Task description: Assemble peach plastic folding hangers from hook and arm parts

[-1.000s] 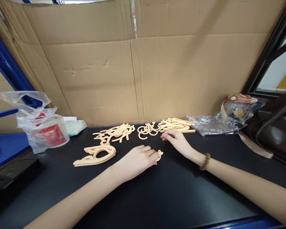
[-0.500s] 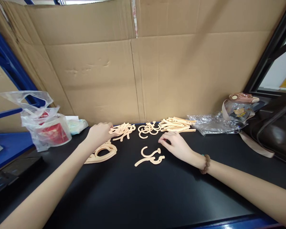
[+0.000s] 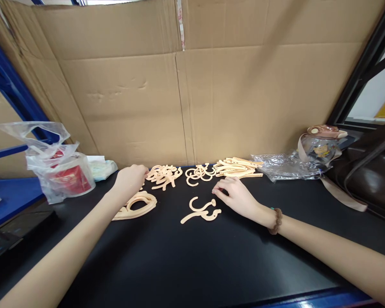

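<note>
My left hand left the two hooks, now lying free, for the pile behind-left; fingers hidden, can't tell grip. Right hand curled, right of hooks; pinch unclear.

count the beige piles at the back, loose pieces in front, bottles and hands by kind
Piles: 3 (left pile, middle pile, right pile)
Loose pieces: 2 (hook, arm)
Bottles: 1 (bottle)
Hands: 2 (left hand, right hand)
Total: 8
</note>
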`<state>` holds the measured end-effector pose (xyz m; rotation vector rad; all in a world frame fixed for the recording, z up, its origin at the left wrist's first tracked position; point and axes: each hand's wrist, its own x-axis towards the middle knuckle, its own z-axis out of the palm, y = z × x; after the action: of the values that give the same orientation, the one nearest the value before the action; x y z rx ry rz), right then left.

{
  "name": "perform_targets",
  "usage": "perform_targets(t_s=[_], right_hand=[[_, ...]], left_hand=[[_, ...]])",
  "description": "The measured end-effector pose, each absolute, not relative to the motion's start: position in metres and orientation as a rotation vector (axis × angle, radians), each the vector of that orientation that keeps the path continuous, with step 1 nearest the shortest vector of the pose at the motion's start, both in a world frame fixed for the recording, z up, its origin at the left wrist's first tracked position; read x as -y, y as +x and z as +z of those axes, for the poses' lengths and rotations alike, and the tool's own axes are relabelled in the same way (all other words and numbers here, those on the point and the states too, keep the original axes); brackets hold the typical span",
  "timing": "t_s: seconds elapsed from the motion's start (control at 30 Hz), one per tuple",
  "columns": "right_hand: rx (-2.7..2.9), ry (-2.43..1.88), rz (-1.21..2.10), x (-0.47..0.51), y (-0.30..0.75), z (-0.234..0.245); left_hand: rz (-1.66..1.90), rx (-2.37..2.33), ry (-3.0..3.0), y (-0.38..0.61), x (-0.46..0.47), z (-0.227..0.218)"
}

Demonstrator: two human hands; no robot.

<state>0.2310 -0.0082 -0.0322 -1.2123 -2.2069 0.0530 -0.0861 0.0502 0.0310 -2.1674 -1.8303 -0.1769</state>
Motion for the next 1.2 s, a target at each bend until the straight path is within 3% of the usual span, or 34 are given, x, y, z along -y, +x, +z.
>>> perform_targets(t_s=[0.3,0.5,0.73,1.2], right_hand=[[2.239,-1.236,0.010,0.009,0.231,-0.032],[2.251,-1.322,-0.150,0.002,0.238,-0.025],[2.102,-1.626,-0.410,-0.029,0.293,-0.006],[2.517,-1.494,-0.250,-0.039,0.319,-0.007]], left_hand=[[-0.273,1.870,-2.077,-0.065,-0.037,0.042],[-0.448,1.695,-2.425,-0.020,-0.014,0.031],[-0.344,1.395,-2.754,0.012,0.018,0.008],[-0.200,1.087,-3.012,0.023,0.030,-0.015]])
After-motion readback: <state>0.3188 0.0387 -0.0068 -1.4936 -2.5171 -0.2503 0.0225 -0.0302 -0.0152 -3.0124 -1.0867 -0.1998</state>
